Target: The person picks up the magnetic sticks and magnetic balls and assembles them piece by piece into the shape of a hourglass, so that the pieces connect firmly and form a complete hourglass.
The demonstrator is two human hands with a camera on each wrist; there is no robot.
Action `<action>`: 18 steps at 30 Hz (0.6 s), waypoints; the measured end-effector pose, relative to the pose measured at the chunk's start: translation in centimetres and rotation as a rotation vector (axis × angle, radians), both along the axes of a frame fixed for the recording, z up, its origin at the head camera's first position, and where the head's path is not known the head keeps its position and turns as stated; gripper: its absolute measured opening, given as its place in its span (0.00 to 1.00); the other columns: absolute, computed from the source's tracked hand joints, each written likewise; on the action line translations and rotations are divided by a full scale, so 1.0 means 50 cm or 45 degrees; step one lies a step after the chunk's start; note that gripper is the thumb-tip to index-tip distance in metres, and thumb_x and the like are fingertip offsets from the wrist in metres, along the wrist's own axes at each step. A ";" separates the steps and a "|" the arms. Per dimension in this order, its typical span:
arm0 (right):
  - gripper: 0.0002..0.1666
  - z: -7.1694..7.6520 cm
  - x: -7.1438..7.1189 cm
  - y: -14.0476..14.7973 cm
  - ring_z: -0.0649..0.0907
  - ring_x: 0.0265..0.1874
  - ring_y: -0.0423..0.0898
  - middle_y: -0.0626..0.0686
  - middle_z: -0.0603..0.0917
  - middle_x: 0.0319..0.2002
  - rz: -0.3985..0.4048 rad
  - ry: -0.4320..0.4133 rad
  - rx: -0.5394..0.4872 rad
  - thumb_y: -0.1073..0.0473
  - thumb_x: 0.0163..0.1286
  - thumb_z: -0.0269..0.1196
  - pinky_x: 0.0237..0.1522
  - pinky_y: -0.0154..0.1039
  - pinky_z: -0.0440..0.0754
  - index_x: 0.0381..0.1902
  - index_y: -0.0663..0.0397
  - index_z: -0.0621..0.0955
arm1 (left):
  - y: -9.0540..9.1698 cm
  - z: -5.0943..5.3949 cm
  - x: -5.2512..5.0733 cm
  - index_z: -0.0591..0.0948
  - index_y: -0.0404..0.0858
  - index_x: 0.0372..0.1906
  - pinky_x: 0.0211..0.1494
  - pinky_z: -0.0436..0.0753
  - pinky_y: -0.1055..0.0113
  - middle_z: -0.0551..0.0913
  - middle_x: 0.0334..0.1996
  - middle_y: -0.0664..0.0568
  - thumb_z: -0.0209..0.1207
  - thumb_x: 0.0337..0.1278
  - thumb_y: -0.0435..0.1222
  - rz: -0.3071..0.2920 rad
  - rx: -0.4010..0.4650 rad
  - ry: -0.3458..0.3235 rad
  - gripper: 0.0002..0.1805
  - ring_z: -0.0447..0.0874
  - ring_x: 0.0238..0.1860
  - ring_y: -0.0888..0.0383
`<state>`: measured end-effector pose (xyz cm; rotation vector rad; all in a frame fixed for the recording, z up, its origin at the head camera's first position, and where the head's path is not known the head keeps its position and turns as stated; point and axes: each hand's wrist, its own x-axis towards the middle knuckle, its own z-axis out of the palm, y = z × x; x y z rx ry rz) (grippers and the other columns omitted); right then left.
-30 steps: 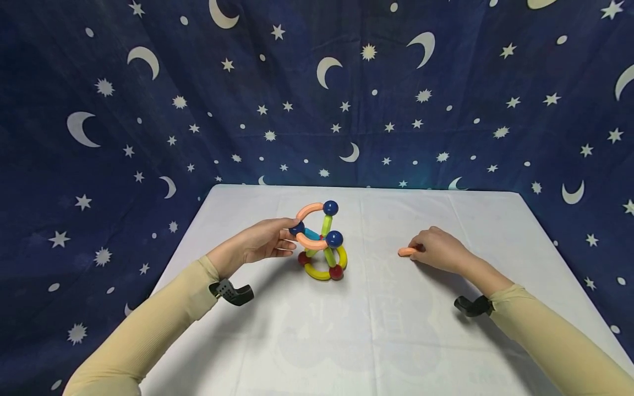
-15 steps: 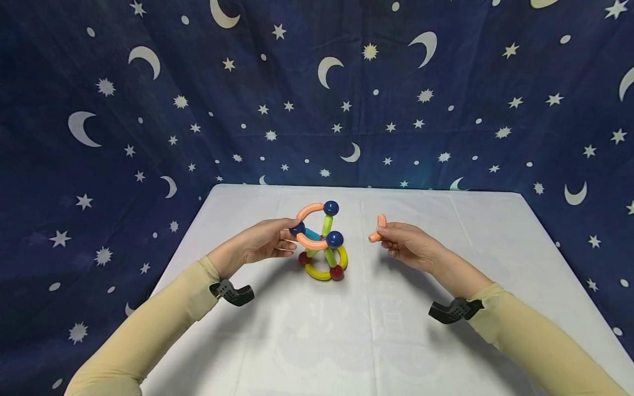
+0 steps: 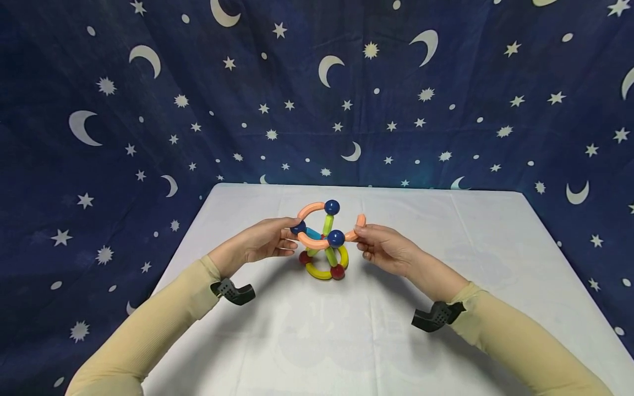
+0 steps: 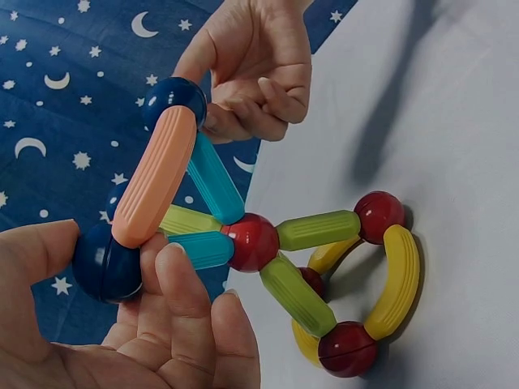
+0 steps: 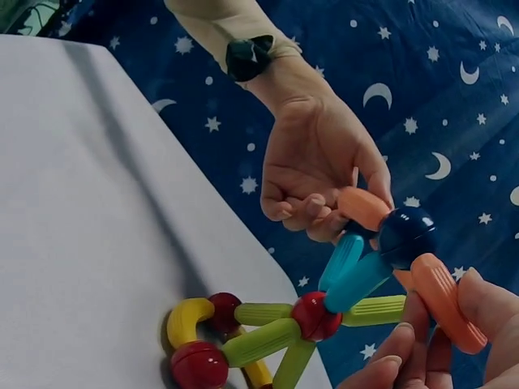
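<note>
A magnetic ball-and-rod structure (image 3: 331, 256) stands on the table. Its base joins yellow curved rods (image 4: 395, 284) and red balls; green and light-blue straight rods meet at a central red ball (image 4: 255, 243). Blue balls and orange curved rods form the upper part. My left hand (image 3: 267, 240) pinches the left blue ball (image 4: 107, 263) between thumb and fingers. In my right hand (image 3: 388, 247) is an orange curved rod (image 5: 442, 304), pinched, with one end at the near-right blue ball (image 5: 407, 237) and the other pointing up. Whether its end touches the far-right blue ball (image 3: 332, 207) appears not; a gap shows.
The white-covered table (image 3: 366, 341) spreads around the structure. Behind and at the sides hangs a dark blue cloth (image 3: 297, 82) with moons and stars. Black wrist-worn devices (image 3: 438, 316) sit at both sleeve cuffs.
My right hand has lifted the orange curved rod off the table and carried it left to the near-right blue ball. My left hand has stayed on its ball.
</note>
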<state>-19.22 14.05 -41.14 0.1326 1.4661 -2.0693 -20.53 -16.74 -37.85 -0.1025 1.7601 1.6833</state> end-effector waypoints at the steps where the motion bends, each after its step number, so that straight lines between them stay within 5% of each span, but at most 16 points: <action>1: 0.07 -0.002 -0.001 -0.001 0.79 0.35 0.43 0.48 0.86 0.35 0.004 -0.003 0.002 0.56 0.76 0.63 0.35 0.33 0.75 0.39 0.50 0.86 | 0.000 0.000 0.000 0.73 0.38 0.60 0.51 0.83 0.61 0.82 0.41 0.48 0.57 0.72 0.51 0.001 -0.002 0.000 0.24 0.83 0.35 0.57; 8: 0.09 -0.008 -0.003 -0.010 0.78 0.34 0.43 0.48 0.86 0.35 -0.016 0.008 0.030 0.54 0.76 0.63 0.33 0.32 0.75 0.43 0.52 0.85 | 0.000 -0.002 -0.002 0.73 0.38 0.61 0.52 0.83 0.60 0.83 0.39 0.49 0.56 0.73 0.51 0.009 -0.010 -0.001 0.25 0.83 0.34 0.58; 18: 0.27 -0.004 -0.019 -0.032 0.74 0.32 0.44 0.47 0.82 0.33 0.017 0.234 0.225 0.48 0.75 0.64 0.33 0.33 0.72 0.61 0.62 0.80 | 0.002 -0.002 0.000 0.73 0.38 0.60 0.52 0.82 0.61 0.83 0.37 0.51 0.56 0.73 0.51 0.014 -0.002 0.004 0.24 0.83 0.35 0.58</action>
